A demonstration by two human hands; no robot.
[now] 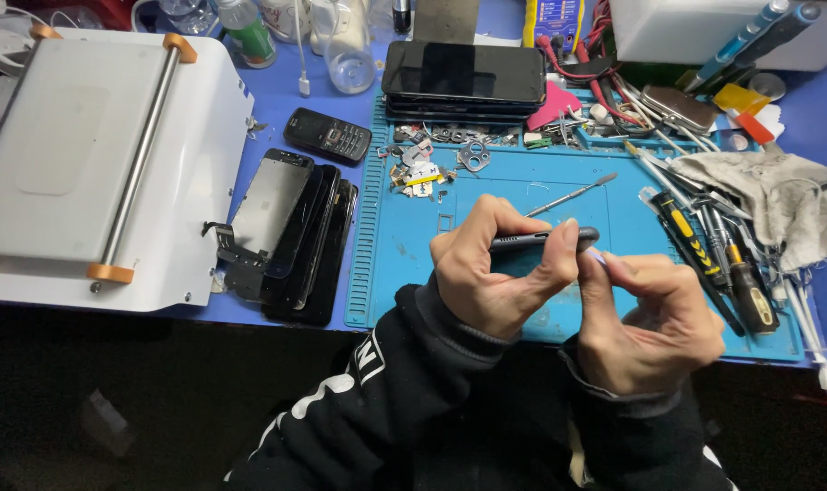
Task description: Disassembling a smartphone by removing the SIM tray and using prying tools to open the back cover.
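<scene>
Left hand (486, 273) clamped on dark phone (545, 240), held edge-on above blue mat (486, 186). Right hand (645, 318) pinched at phone's end. Prob. light, stiff, slippery, fragile; grip by side edges.

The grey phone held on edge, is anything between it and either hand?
Nothing visible. The left hand grips the grey phone directly, thumb on top. The right hand pinches at its right end, touching it. The metal spudger lies on the blue mat behind, apart.
</scene>
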